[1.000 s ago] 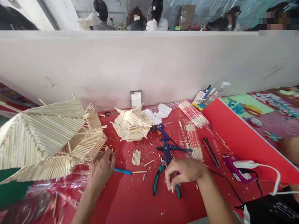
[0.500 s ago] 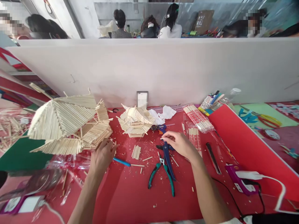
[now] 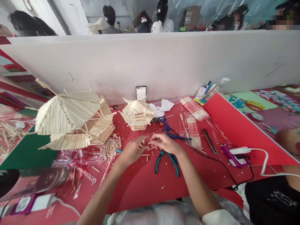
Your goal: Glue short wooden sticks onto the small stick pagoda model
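My left hand (image 3: pixel 134 148) curves, thumb and fingers apart, around a few short wooden sticks (image 3: pixel 141 144) on the red table. Close beside it, my right hand (image 3: pixel 165 144) pinches a small pale piece of stick (image 3: pixel 150 142) at its fingertips. Green-handled pliers (image 3: pixel 173 161) lie splayed just below the right hand. Beyond it rest a blue-handled tool (image 3: pixel 177 135) and a blue glue gun (image 3: pixel 161 120). A small stick-built pavilion (image 3: pixel 138 114) stands behind the hands. The larger stick pavilion (image 3: pixel 70 115) is at the left, with a heap of cut sticks (image 3: pixel 111 146) beside it.
Packs of sticks (image 3: pixel 194 107), a black cutter knife (image 3: pixel 210 141) and a purple power strip (image 3: pixel 232 154) with cables lie right. A red board (image 3: pixel 236 134) slants there. Plastic wrappers (image 3: pixel 79 161) lie left. A white partition (image 3: pixel 140 62) crosses behind; a person's dark clothing (image 3: pixel 272 200) shows lower right.
My left hand has moved right from the large pavilion to the short sticks. My right hand has come beside it. The blue-handled tool now lies farther back, turned sideways. The view has shifted.
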`<state>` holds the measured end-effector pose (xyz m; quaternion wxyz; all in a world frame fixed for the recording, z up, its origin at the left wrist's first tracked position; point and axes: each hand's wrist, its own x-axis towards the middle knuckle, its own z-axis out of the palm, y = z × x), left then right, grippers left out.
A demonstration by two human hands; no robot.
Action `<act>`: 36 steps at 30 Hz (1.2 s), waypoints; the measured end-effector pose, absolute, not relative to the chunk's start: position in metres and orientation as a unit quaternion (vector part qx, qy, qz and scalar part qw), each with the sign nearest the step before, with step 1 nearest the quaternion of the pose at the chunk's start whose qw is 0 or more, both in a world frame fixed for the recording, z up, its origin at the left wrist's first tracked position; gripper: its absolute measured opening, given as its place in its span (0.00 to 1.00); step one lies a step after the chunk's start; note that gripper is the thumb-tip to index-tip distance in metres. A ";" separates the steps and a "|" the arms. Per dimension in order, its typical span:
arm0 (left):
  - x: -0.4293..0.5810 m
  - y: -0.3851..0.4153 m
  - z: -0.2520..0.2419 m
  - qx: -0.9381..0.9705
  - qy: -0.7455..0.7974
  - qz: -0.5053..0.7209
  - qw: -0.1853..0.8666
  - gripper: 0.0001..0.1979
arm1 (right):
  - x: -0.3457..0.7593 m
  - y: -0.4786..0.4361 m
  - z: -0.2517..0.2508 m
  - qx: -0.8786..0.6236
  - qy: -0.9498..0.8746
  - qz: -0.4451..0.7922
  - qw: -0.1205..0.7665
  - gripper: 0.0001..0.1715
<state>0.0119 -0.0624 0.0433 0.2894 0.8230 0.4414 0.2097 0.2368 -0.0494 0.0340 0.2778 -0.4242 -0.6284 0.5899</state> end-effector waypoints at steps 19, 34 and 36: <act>0.027 -0.072 0.008 0.538 0.433 0.489 0.533 0.16 | 0.223 -0.065 0.033 -0.471 -0.619 0.520 0.352 0.16; 0.025 -0.075 0.005 0.547 0.517 0.432 0.497 0.15 | 0.208 -0.061 0.022 -0.506 -0.645 0.445 0.361 0.06; 0.023 -0.075 0.006 0.554 0.524 0.419 0.492 0.14 | 0.206 -0.061 0.020 -0.504 -0.631 0.460 0.368 0.06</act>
